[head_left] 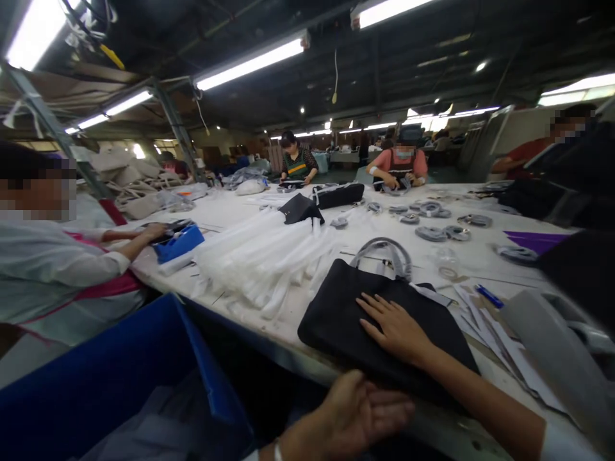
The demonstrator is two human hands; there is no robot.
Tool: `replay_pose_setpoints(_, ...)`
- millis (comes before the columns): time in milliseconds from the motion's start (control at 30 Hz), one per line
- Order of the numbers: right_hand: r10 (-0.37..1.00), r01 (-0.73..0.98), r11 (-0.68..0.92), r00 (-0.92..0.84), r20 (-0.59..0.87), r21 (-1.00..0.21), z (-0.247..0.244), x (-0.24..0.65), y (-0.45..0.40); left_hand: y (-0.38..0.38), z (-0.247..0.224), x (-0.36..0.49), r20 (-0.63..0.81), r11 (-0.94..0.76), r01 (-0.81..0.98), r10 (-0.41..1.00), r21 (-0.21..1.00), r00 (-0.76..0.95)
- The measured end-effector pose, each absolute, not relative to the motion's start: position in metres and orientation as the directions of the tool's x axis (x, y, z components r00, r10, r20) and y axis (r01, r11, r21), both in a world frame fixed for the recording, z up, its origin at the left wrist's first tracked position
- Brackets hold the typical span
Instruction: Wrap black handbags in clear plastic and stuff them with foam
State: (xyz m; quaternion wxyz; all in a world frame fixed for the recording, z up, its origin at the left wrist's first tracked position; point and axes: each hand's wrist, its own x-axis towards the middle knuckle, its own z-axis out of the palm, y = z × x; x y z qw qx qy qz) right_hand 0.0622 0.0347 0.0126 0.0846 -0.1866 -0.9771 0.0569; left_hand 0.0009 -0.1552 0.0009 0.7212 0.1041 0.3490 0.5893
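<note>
The right hand [396,330] lies flat and spread out on a black bag [331,307]. The left hand [353,410] is open and apart from it, close to the bag's near edge. The bag sits on a white table [281,336], its grey handles [406,259] just past the right hand. White strips [259,259] and a blue bin [139,339] are left of both hands

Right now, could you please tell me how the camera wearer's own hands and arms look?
No gloves are worn. The left hand has a pale wristband, with a sliver of pale cuff behind it. The right hand shows no such band; its forearm is bare up to a white sleeve at the picture's lower right.
</note>
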Motion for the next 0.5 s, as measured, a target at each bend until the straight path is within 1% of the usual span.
replay_pose_setpoints(33,0.361,0.343,0.931,-0.916,0.176,-0.123,0.009,0.063,0.032,-0.174,0.007,-0.011,-0.424,0.432,-0.640,0.888,0.635,0.178)
replay_pose_setpoints(67,0.348,0.333,0.937,-0.914,0.207,-0.107,0.005,0.064,0.031,-0.189,0.015,-0.027,-0.455,0.491,-0.456,0.869,0.742,0.194)
replay_pose_setpoints(100,0.340,0.327,0.940,-0.910,0.236,-0.096,0.003,0.065,0.030,-0.199,0.024,-0.045,-0.471,0.479,-0.314,0.876,0.820,0.105)
replay_pose_setpoints(133,0.335,0.324,0.942,-0.906,0.260,-0.086,0.001,0.065,0.029,-0.204,0.033,-0.065,-0.441,0.404,-0.238,0.888,0.883,-0.130)
replay_pose_setpoints(167,0.331,0.322,0.943,-0.901,0.280,-0.078,-0.001,0.064,0.028,-0.204,0.042,-0.086,-0.358,0.322,-0.156,0.852,0.934,-0.382)
replay_pose_setpoints(200,0.329,0.323,0.944,-0.897,0.296,-0.071,-0.002,0.064,0.028,-0.198,0.048,-0.105,-0.216,0.242,-0.037,0.775,0.970,-0.594)
replay_pose_setpoints(233,0.327,0.323,0.944,-0.893,0.308,-0.065,-0.003,0.064,0.028,-0.188,0.051,-0.123,-0.076,0.190,0.076,0.681,0.979,-0.728)
replay_pose_setpoints(267,0.324,0.323,0.945,-0.891,0.318,-0.058,-0.004,0.063,0.029,-0.176,0.051,-0.138,-0.007,0.186,0.145,0.635,0.972,-0.772)
replay_pose_setpoints(300,0.319,0.320,0.946,-0.891,0.324,-0.052,-0.005,0.063,0.029,-0.162,0.049,-0.150,-0.024,0.216,0.157,0.657,0.964,-0.754)
replay_pose_setpoints(400,0.305,0.312,0.949,-0.888,0.343,-0.037,-0.006,0.064,0.029,-0.125,0.035,-0.163,-0.114,0.265,0.118,0.717,0.957,-0.687)
replay_pose_setpoints(500,0.294,0.304,0.952,-0.882,0.368,-0.033,-0.007,0.065,0.028,-0.106,0.021,-0.160,-0.114,0.264,0.111,0.707,0.958,-0.698)
